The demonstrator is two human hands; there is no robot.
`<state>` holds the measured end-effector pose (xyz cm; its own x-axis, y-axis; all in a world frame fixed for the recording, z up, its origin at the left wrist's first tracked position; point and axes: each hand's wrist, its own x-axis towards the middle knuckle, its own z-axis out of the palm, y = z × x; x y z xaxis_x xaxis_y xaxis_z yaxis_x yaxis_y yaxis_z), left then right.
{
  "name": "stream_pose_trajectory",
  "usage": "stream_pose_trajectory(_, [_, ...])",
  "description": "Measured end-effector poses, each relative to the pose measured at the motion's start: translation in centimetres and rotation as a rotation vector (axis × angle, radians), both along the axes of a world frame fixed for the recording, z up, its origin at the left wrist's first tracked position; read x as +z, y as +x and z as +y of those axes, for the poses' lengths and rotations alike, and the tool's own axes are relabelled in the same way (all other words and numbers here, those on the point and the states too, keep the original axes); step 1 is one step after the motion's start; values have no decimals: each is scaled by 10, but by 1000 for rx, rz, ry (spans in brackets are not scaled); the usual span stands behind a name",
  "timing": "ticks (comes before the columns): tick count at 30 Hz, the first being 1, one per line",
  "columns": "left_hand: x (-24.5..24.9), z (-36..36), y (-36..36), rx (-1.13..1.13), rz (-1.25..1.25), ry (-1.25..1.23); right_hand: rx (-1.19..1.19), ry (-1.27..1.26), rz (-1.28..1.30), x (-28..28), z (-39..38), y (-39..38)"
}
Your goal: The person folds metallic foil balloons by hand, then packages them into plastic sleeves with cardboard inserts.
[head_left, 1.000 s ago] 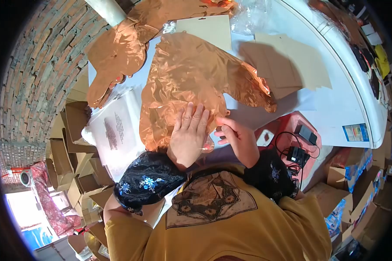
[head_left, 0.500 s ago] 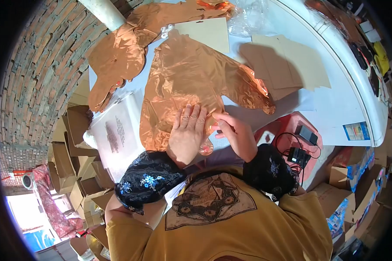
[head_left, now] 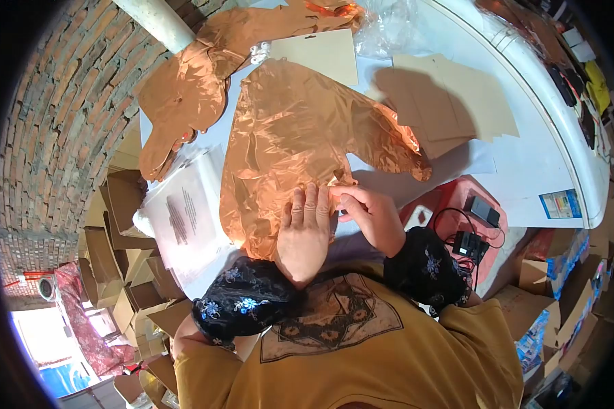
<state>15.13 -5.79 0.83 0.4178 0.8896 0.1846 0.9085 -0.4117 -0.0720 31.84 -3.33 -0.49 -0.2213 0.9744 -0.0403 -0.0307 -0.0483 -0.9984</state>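
A large flat copper-coloured foil piece (head_left: pixel 286 123) lies creased on the white table (head_left: pixel 525 170). My left hand (head_left: pixel 303 235) rests palm down on its lower part, near the table's front edge, with the fingers stretched out. Just to the right, my right hand (head_left: pixel 372 215) has thumb and index finger pinched together on the foil's lower right edge. Small white items (head_left: pixel 259 52) lie by the foil's top corner.
More copper foil (head_left: pixel 184 95) is at the upper left. Clear plastic bags (head_left: pixel 184 211) lie left, and beige cards (head_left: pixel 436 102) right. A pink stool (head_left: pixel 488 191) carries a black adapter and cables. Cardboard boxes (head_left: pixel 126 204) stand on the left.
My left hand has slid down toward my body, still flat on the foil. My right hand has shifted slightly and stays at the foil's edge. The foil's lower part is more wrinkled.
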Motion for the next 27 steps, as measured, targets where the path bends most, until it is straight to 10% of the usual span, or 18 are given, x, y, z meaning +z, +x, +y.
stream_pose_trajectory(27, [-3,35,13,-35,62,38,10,-38,-157,-8,-38,29])
